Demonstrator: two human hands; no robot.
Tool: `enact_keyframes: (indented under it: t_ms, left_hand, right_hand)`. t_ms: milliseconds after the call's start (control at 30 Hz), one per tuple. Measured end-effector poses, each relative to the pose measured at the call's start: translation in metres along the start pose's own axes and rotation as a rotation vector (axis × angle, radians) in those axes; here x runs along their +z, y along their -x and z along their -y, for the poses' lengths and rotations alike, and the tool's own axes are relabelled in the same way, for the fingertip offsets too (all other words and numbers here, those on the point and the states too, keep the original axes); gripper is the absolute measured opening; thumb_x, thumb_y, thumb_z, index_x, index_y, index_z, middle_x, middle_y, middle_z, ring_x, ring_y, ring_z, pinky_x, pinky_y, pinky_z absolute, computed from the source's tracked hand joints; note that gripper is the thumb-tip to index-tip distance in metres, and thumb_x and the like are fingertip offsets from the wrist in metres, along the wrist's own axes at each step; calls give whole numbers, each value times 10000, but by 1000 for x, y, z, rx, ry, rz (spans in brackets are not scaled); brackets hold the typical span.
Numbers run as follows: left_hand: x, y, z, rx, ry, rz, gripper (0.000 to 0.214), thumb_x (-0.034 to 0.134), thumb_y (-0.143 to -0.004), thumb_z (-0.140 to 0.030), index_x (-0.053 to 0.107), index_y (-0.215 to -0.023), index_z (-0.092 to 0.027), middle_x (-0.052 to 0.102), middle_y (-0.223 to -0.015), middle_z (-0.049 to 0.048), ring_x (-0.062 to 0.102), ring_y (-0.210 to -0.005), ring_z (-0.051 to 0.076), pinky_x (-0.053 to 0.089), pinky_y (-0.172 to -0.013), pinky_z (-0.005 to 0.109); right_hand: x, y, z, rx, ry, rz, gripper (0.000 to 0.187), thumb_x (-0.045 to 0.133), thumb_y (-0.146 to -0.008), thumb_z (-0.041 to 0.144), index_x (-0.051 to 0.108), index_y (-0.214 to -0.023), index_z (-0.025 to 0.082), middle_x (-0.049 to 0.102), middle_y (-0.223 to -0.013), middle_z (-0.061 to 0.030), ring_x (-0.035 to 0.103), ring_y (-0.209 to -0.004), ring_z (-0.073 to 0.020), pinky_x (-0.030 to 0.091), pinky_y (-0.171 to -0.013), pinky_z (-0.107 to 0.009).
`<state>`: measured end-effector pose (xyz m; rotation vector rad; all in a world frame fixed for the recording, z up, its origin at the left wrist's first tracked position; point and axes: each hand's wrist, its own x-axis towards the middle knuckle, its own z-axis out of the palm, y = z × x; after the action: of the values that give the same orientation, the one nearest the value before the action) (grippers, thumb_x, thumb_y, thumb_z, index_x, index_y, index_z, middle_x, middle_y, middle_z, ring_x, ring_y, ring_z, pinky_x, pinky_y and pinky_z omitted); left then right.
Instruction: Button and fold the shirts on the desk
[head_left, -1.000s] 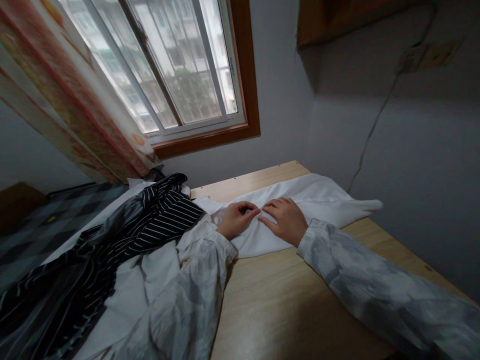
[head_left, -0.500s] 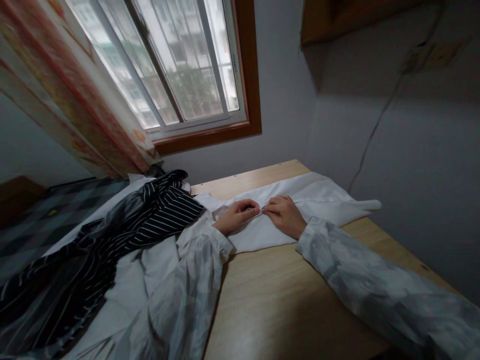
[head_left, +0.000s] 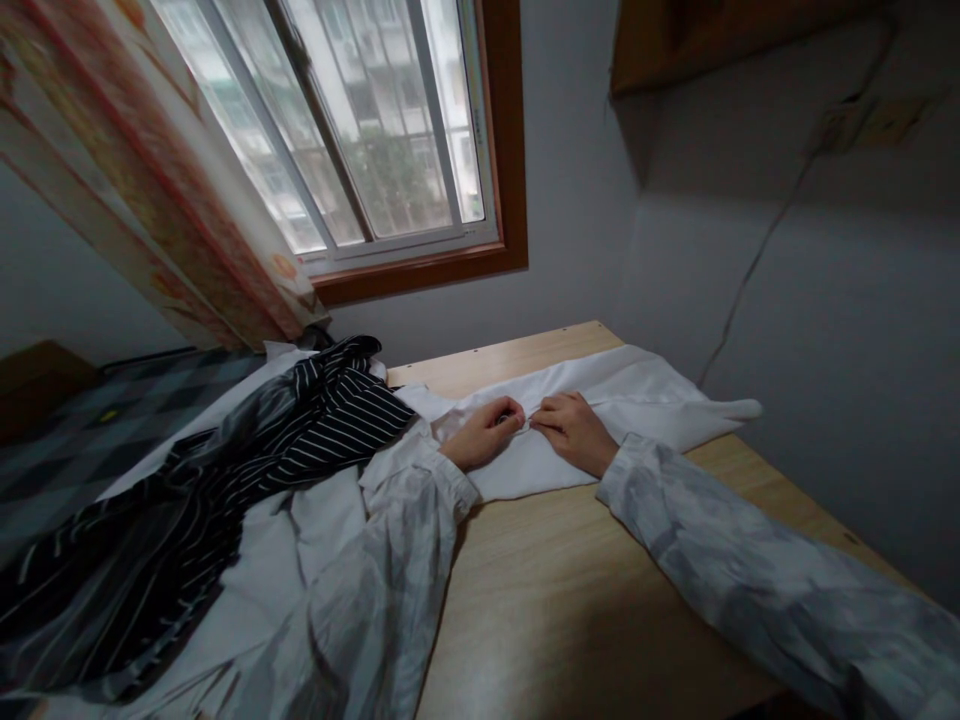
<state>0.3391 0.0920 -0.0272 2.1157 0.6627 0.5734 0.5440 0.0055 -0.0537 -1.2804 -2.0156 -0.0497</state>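
Note:
A white garment point(head_left: 637, 400) lies spread across the far part of a light wooden table point(head_left: 585, 590). My left hand point(head_left: 484, 432) and my right hand point(head_left: 574, 430) meet at its middle, fingertips almost touching. Both are curled and pinch the white fabric between fingers and thumb. Both forearms wear pale grey crumpled sleeves. What lies under the fingertips is too small to make out.
A black garment with white stripes point(head_left: 247, 450) lies heaped over other white cloth point(head_left: 300, 530) at the table's left. A window with a brown frame point(head_left: 420, 270) and a patterned curtain point(head_left: 150, 190) are behind. Grey walls close the right side, with a cable point(head_left: 750, 270).
Both hands have drawn closer together at the middle of the white garment, fingers curling tighter on the fabric. The view has shifted slightly.

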Motion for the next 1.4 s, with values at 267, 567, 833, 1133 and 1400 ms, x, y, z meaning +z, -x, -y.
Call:
enact_keyframes:
  t_ms: [267, 567, 833, 1133, 1400]
  left_hand:
    - [10, 0, 6, 59, -80, -84, 224, 552, -1005, -373, 635, -931, -179, 622, -834, 8, 513, -763, 160, 425, -712, 291]
    - [20, -7, 5, -31, -165, -161, 151, 564, -971, -286, 607, -862, -192, 621, -800, 4, 536, -762, 165, 426, -724, 297]
    - [5, 1, 8, -88, 214, -326, 226, 518, -1003, -450, 539, -952, -231, 482, -741, -50, 422, -651, 130, 372, -603, 253]
    - [-6, 0, -2, -83, -36, -425, 203, 626, -919, -413, 588, -868, -220, 595, -721, -35, 496, -634, 132, 389, -635, 255]
    - [-57, 1, -31, -69, -325, 73, 468, 690, -888, -622, 710, -753, -173, 539, -617, -21, 456, -611, 142, 305, -597, 278]
  right_hand:
    - [-3, 1, 0, -42, 133, 70, 191, 634, -1030, 154, 788, -940, 223, 740, -926, -42, 629, -952, -222, 380, -929, -390]
    - [-11, 2, 21, -193, 269, 165, 188, 627, -1014, 157, 782, -1056, 254, 742, -1012, -77, 593, -948, -253, 385, -927, -417]
    - [-39, 17, -3, -84, 0, 135, 344, 558, -1078, 441, 765, -910, 224, 733, -865, -66, 650, -847, -219, 439, -790, -346]
    - [-77, 34, -31, 163, 217, -61, 431, 569, -1041, 414, 667, -666, 227, 685, -672, -42, 575, -628, -192, 369, -653, -343]
    - [-91, 28, -56, 116, 219, 5, 107, 740, -901, 327, 715, -897, 223, 756, -1004, -85, 669, -995, -279, 504, -910, -398]
